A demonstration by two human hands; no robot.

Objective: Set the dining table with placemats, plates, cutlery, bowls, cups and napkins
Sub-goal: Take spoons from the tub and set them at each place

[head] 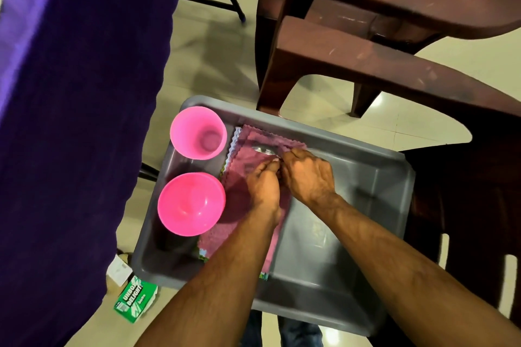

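- Spoon [264, 149] lies on the pink cloth [248, 175] near the tub's [366, 177] far edge.
- Right hand [308, 175] fingers pinch its handle; left hand [263, 183] fingers curl beside it, their hold hidden.
- Best lifted level, clear of cup [198, 132] and bowl [191, 203].

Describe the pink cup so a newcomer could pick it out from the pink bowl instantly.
Find the grey plastic tub on the floor between the purple tablecloth and the brown chair. Two pink vessels stand along its left wall; the pink cup is the farther one, at the far left corner. It is deeper and narrower than the wide, shallow pink bowl nearer the person.
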